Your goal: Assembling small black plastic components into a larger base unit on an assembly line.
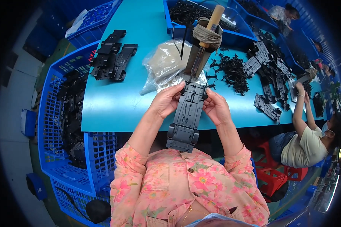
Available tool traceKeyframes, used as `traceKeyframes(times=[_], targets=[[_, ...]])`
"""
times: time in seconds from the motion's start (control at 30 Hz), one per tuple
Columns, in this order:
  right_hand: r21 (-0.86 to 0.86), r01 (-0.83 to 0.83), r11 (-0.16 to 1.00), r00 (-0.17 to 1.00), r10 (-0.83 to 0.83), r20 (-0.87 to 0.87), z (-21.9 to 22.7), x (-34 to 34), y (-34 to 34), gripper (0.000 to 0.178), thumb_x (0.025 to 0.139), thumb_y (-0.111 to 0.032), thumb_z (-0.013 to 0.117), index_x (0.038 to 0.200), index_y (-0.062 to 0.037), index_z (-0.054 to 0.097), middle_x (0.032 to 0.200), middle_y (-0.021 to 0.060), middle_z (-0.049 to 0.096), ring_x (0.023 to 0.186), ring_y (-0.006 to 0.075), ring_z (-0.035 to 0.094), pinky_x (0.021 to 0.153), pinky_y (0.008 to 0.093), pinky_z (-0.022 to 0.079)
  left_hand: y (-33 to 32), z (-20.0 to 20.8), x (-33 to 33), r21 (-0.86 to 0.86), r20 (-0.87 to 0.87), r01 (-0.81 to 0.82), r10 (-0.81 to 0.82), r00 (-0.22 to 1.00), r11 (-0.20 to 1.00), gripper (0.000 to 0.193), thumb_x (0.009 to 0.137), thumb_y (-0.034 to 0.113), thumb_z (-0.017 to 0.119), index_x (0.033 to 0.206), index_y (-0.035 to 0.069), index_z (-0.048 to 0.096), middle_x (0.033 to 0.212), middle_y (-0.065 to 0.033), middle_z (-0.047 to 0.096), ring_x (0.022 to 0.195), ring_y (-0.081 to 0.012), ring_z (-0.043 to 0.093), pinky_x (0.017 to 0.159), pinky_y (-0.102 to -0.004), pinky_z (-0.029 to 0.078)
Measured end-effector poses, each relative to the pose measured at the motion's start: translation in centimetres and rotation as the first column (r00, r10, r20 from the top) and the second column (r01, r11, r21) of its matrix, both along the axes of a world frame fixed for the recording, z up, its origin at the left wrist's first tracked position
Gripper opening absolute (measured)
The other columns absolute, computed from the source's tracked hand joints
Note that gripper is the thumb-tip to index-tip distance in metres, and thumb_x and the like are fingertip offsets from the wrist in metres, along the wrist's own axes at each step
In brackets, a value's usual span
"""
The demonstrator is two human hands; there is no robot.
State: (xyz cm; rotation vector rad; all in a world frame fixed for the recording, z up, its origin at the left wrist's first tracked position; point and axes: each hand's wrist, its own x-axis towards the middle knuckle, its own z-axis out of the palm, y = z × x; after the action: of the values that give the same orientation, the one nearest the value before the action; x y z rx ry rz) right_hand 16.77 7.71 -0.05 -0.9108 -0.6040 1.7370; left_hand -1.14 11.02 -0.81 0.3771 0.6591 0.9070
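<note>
A long black plastic chassis part (186,115), like the underside of a toy car, is held in front of my chest, its far end raised at the table edge. My left hand (166,101) pinches its far left side. On the opposite side my right hand (217,106) grips the far right corner. Just beyond that end, a soldering iron with a wooden handle (214,18) is bound with cord to an upright bracket (206,37), its metal rod pointing down toward the part. Small black pieces (233,72) lie heaped to the right of it.
A clear plastic bag (165,64) lies behind my left hand. More chassis parts (115,56) are stacked on the table's left, and others (268,108) on the right. A blue crate (51,125) full of them stands left. A co-worker (305,147) sits at the right.
</note>
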Motion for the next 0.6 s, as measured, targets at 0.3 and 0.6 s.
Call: traceKeyframes(times=[0.3, 0.6], targets=[[0.02, 0.007, 1.0, 1.0, -0.006, -0.027, -0.3, 0.0, -0.1, 0.021, 0.085, -0.022, 0.051, 0.092, -0.002, 0.056, 0.084, 0.0043, 0.06, 0.071, 0.0107, 0.056, 0.063, 0.0237, 0.044, 0.1, -0.7, 0.0, -0.017, -0.01, -0.006, 0.006, 1.0, 1.0, 0.016, 0.08, 0.02, 0.061, 0.087, 0.006, 0.059, 0.076, 0.0016, 0.057, 0.06, -0.0044, 0.048, 0.056, -0.0198, 0.045], [0.027, 0.005, 1.0, 1.0, -0.004, -0.022, -0.6, 0.0, -0.1, 0.022, 0.084, -0.024, 0.053, 0.093, -0.0036, 0.056, 0.084, 0.0044, 0.061, 0.071, 0.01, 0.055, 0.061, 0.0236, 0.043, -0.2, 0.2, 0.2, -0.004, -0.026, 0.001, -0.001, 1.0, 1.0, 0.017, 0.08, 0.022, 0.061, 0.087, 0.006, 0.059, 0.075, 0.0026, 0.056, 0.058, -0.0036, 0.045, 0.055, -0.0205, 0.044]])
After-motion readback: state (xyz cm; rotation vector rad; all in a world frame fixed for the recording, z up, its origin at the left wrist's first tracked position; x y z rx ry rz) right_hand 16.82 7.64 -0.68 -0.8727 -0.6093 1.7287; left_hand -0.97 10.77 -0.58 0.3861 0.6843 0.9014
